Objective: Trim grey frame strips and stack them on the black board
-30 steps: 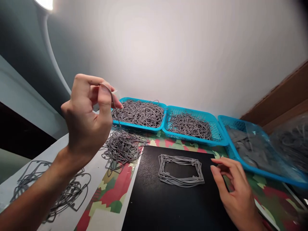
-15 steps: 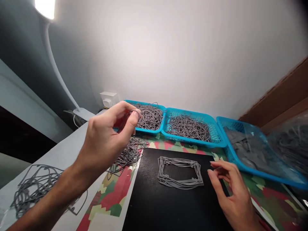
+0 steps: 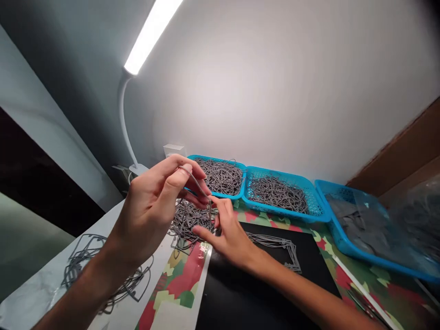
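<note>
My left hand [image 3: 160, 197] is raised at the centre-left, pinching a thin grey rubber gasket [image 3: 197, 183] between thumb and fingers. The gasket's strand runs down to my right hand [image 3: 228, 231], whose fingertips touch it while the thumb stands apart. Beneath both hands lies a tangled pile of grey gaskets [image 3: 189, 220]. To the right, a stack of rectangular gaskets [image 3: 292, 252] rests on a black board [image 3: 240, 293]; my right hand and forearm hide part of this stack.
Blue baskets holding grey strands [image 3: 220, 176], [image 3: 280, 195] line the wall, with another blue basket [image 3: 347, 245] of flat grey pieces at right. More loose gaskets [image 3: 137, 284] lie by my left forearm. A lit lamp [image 3: 151, 39] stands behind. Scissors [image 3: 362, 302] lie at lower right.
My right hand has moved left from beside the board's stack to the gasket in my left hand. The view has turned so the scene sits further right and lower.
</note>
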{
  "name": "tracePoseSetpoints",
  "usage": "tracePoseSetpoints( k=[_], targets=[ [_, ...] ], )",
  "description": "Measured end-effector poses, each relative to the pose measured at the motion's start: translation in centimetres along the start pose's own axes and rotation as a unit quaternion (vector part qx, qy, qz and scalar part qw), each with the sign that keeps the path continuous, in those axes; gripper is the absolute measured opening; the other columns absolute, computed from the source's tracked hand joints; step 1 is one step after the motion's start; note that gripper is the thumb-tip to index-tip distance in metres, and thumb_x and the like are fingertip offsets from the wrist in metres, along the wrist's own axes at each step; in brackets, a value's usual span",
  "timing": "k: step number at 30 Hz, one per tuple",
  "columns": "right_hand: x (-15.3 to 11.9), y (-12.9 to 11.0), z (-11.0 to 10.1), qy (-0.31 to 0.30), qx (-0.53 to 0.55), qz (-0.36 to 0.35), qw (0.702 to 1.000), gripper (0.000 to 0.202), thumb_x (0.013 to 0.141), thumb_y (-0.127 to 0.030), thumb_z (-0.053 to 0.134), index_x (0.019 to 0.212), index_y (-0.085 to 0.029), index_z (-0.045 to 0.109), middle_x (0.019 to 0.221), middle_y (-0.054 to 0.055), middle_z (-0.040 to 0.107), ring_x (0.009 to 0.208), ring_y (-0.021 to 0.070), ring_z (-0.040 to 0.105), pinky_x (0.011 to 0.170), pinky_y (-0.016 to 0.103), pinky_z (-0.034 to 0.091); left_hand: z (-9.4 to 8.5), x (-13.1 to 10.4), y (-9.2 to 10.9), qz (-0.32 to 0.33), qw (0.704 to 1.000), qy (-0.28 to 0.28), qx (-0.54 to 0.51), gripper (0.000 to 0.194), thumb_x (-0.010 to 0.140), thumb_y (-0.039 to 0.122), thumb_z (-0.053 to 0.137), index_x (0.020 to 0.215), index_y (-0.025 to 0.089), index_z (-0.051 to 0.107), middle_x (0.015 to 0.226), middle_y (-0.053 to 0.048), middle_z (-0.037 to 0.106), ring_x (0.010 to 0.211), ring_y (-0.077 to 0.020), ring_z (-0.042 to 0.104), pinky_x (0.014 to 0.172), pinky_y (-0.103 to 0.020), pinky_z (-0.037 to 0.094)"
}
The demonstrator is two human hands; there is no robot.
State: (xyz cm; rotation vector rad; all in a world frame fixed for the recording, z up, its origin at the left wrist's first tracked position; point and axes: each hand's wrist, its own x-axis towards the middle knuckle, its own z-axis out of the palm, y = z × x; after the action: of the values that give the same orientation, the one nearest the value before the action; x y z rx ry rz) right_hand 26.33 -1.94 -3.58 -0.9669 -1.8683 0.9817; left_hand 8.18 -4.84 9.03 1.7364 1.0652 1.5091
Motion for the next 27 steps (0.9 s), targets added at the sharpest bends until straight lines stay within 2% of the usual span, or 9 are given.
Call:
tracePoseSetpoints(
  k=[2,5,9,12,14,16,21,24,27],
  targets=[
    [2.3,-0.2,0.9,-0.017,0.068,-0.019,0.997,0.045,0.107,-0.058,0.076,0.133,-0.021,0.075,0.122,0.01,0.069,0.098,0.0249,0.063,0.098,0.047,0.06,-0.8,-0.4,0.3,-0.008,1.0,-0.013,-0.005,0.034,0.12,0.03,0.051,0.099,0.024,0.077,0.089,0.0,0.078,0.083,-0.0167,0.08,0.071,-0.024,0.07],
    [2.4,-1.8,0.6,-0.046,0.14,-0.031,0.989,0.045,0.113,-0.065,0.065,0.106,-0.022,0.078,0.104,0.006,0.073,0.103,0.0252,0.069,0.099,0.042,0.059,-2.0,-1.4,0.1,-0.027,0.999,-0.036,0.011,0.034,0.121,0.031,0.049,0.101,0.023,0.075,0.086,0.0,0.077,0.082,-0.0174,0.079,0.074,-0.026,0.07],
    [-2.1,-4.9,-0.4,-0.122,0.308,0.044,0.943,0.065,0.123,-0.07,0.035,0.117,-0.022,0.078,0.104,0.008,0.079,0.103,0.0244,0.076,0.104,0.043,0.059,-1.9,-3.6,-1.1,-0.067,0.993,-0.095,0.025,0.037,0.122,0.041,0.048,0.102,0.022,0.073,0.087,0.0,0.077,0.077,-0.0161,0.077,0.072,-0.026,0.066],
    [-6.0,-5.8,-0.7,-0.161,0.402,0.14,0.891,0.056,0.111,-0.075,0.067,0.128,-0.023,0.075,0.105,0.006,0.079,0.101,0.021,0.076,0.105,0.038,0.058,-0.5,-5.2,-2.1,-0.081,0.989,-0.125,0.004,0.042,0.123,0.048,0.046,0.099,0.022,0.07,0.086,0.001,0.075,0.074,-0.0145,0.073,0.07,-0.024,0.063],
    [-7.8,-5.5,-0.9,-0.147,0.391,0.193,0.888,0.049,0.099,-0.06,0.092,0.124,-0.022,0.073,0.097,0.001,0.077,0.089,0.0163,0.075,0.095,0.032,0.06,0.6,-5.9,-2.7,-0.074,0.988,-0.136,-0.006,0.043,0.124,0.048,0.045,0.1,0.023,0.069,0.088,0.001,0.074,0.077,-0.0147,0.072,0.073,-0.024,0.061],
    [-9.0,-4.6,-1.6,-0.121,0.359,0.232,0.896,0.047,0.094,-0.053,0.099,0.115,-0.02,0.073,0.086,-0.002,0.073,0.076,0.0122,0.07,0.081,0.027,0.06,1.3,-6.4,-3.4,-0.06,0.986,-0.156,0.007,0.039,0.124,0.047,0.044,0.103,0.025,0.069,0.092,0.001,0.073,0.084,-0.0155,0.072,0.076,-0.024,0.059],
    [-12.1,-2.6,-5.2,-0.028,0.282,0.289,0.915,0.059,0.09,-0.064,0.098,0.118,-0.017,0.074,0.086,-0.001,0.068,0.067,0.0111,0.065,0.058,0.021,0.056,1.0,-7.6,-5.4,0.019,0.958,-0.272,0.083,0.021,0.123,0.029,0.051,0.117,0.029,0.071,0.115,-0.001,0.074,0.112,-0.0183,0.07,0.1,-0.026,0.056],
    [-15.4,-2.4,-7.8,-0.009,0.239,0.325,0.915,0.058,0.094,-0.064,0.093,0.126,-0.021,0.072,0.093,-0.002,0.066,0.068,0.0115,0.066,0.058,0.022,0.057,0.0,-9.6,-7.3,0.035,0.921,-0.374,0.103,0.026,0.12,0.021,0.053,0.128,0.033,0.074,0.134,-0.005,0.073,0.126,-0.0205,0.07,0.108,-0.027,0.058],
    [-18.6,-2.7,-9.8,-0.034,0.171,0.365,0.915,0.048,0.104,-0.059,0.085,0.135,-0.027,0.069,0.1,-0.002,0.068,0.075,0.0132,0.069,0.067,0.026,0.059,-1.2,-12.2,-9.6,0.033,0.898,-0.418,0.133,0.041,0.116,0.013,0.052,0.138,0.039,0.075,0.15,-0.005,0.07,0.135,-0.021,0.072,0.111,-0.026,0.06]
  ],
)
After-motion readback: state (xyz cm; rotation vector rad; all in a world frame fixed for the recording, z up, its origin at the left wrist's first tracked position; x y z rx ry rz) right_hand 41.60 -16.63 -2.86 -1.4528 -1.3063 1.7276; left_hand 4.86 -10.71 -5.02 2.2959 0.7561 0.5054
